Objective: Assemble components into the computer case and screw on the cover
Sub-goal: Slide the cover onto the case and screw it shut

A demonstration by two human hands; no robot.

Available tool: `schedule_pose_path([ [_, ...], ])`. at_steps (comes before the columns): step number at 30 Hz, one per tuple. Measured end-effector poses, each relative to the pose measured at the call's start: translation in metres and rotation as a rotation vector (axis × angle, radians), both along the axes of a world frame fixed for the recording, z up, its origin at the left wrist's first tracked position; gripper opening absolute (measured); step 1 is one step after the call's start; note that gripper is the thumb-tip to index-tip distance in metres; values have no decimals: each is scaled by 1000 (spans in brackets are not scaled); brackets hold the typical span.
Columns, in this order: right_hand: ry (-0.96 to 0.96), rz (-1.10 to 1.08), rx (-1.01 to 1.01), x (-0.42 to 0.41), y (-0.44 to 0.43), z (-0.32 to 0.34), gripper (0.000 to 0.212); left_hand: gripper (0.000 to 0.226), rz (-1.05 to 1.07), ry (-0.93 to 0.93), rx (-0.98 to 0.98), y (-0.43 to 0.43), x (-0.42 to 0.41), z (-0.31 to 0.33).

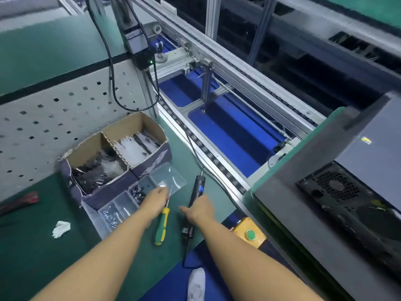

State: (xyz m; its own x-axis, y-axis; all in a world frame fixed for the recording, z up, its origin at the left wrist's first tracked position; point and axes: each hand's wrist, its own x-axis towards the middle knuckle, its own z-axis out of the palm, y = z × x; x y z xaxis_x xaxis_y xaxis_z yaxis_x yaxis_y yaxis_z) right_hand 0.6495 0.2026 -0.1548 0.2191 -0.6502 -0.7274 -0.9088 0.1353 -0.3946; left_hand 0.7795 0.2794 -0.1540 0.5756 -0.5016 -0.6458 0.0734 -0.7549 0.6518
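Green-matted bench (195,148), with a conveyor line (227,135) with blue panels running along its far-right edge. White pegboard (54,118) at far left.

- Computer case (347,192): lying at right on a green-edged pallet (282,166), rear fan grille toward the camera. Well apart from both hands.
- Left hand (155,203): reaching into the clear compartment tray (117,208) at a cell holding dark screws (137,192). Back of hand faces the camera and the fingertips are hidden, so I cannot tell whether it pinches anything.
- Right hand (199,210): laid over the black electric screwdriver (198,183), thumb stuck out to the left. Cannot tell whether the fingers are closed round the body.
- Manual screwdriver (161,227), green and yellow handle, flat on the mat between the hands, its shaft passing under the left hand.
- Cardboard box (115,148) of bagged parts just beyond the tray.
- Yellow button box (249,234) with a green button, near right.
- White rag (61,229), near left.
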Motion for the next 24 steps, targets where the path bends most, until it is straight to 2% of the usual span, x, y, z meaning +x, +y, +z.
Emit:
schedule_pose_path([
  [3,35,-10,-85,5,10,-9,81,18,45,42,-22,0,-6,-5],
  [5,-2,-39,-66,5,9,-9,74,17,39,39,-21,-2,-9,-8],
  [10,-317,-138,193,-30,-11,13,41,19,88,2,-57,-8,-20,1],
  [12,-419,-108,217,-53,-12,32,36,18,106,-38,-144,-21,-26,18],
  [14,-543,-120,160,-77,-14,53,37,18,116,-50,-236,-42,-35,39],
  [16,-660,-154,63,-101,-21,78,45,30,7,-23,-245,-65,-47,64],
  [18,-763,-215,-30,-129,-33,104,52,44,-233,91,-227,-98,-73,93],
  [20,-852,-278,-127,-164,-45,131,53,50,-473,107,-267,-133,-119,123],
  [22,-907,-347,-244,-205,-55,154,53,28,-520,80,-345,-166,-175,151],
  [24,-920,-410,-357,-253,-62,174,53,57,-513,177,-349,-187,-231,172],
])
